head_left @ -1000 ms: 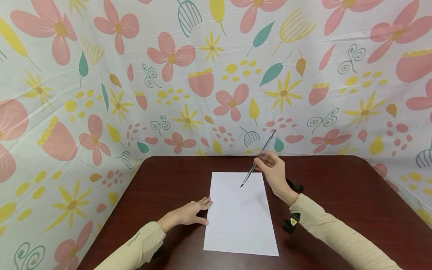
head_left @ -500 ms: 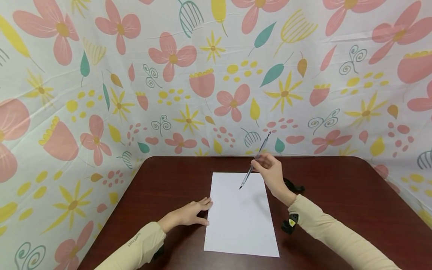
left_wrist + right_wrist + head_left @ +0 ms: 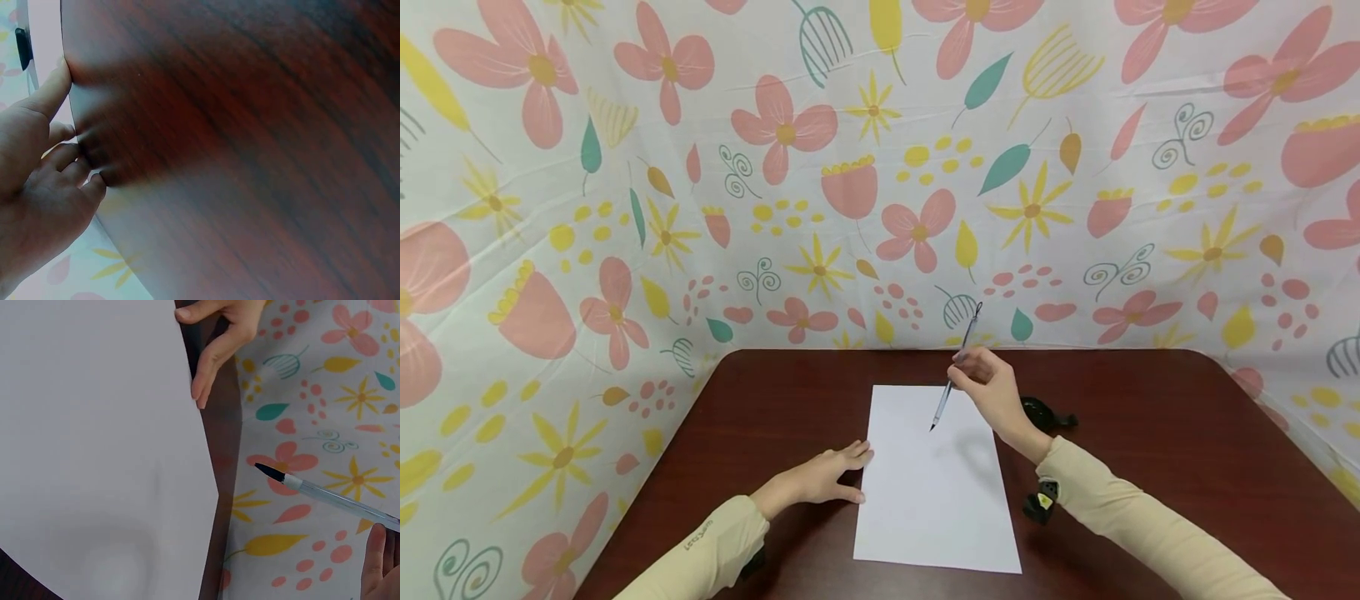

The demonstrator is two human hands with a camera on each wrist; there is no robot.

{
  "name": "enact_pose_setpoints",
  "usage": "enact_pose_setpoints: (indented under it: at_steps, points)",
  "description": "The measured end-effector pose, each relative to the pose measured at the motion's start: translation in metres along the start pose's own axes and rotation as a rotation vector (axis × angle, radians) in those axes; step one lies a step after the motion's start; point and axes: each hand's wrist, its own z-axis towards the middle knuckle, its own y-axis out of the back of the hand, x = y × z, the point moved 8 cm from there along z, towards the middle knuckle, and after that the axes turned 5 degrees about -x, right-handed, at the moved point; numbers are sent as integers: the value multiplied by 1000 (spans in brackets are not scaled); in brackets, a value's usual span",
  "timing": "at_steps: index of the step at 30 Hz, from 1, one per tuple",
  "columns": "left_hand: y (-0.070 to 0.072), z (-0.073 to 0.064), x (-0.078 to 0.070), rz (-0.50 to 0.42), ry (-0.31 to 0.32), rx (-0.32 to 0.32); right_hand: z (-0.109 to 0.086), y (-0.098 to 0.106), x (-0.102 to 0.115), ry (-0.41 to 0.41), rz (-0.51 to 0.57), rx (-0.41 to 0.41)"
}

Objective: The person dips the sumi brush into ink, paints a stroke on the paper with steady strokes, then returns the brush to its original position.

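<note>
In the head view, my right hand (image 3: 988,387) pinches a slim brush (image 3: 955,367) with a clear barrel, a black tip and a small loop at its top end. The tip points down over the upper part of a blank white sheet of paper (image 3: 932,500), apart from it. In the right wrist view the brush (image 3: 337,499) slants in from the right, held by fingers at the frame's edge. My left hand (image 3: 823,475) rests at the paper's left edge, thumb and fingers spread. The left wrist view shows this hand (image 3: 47,162) with its fingertips along that edge.
A dark red-brown wooden table (image 3: 775,392) lies under everything. Behind my right wrist, a black rounded object (image 3: 1037,412) is partly hidden; its kind is unclear. Flower-patterned cloth (image 3: 880,167) hangs behind and at the sides. A black device (image 3: 1041,502) sits on my right wrist.
My right hand has moved left and a little toward me, bringing the brush more upright and its tip slightly lower. More of the black object shows. My left hand and the paper stay put.
</note>
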Motion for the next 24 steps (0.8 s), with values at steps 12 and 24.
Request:
enact_pose_setpoints:
  at_steps: [12,24]
  points:
    - [0,-1,-2,4,-10,-7,-7,-9,26,-37,-60,39]
    - [0,0,-1,-3,-8,-6,-6,-14,-5,-19,-71,53]
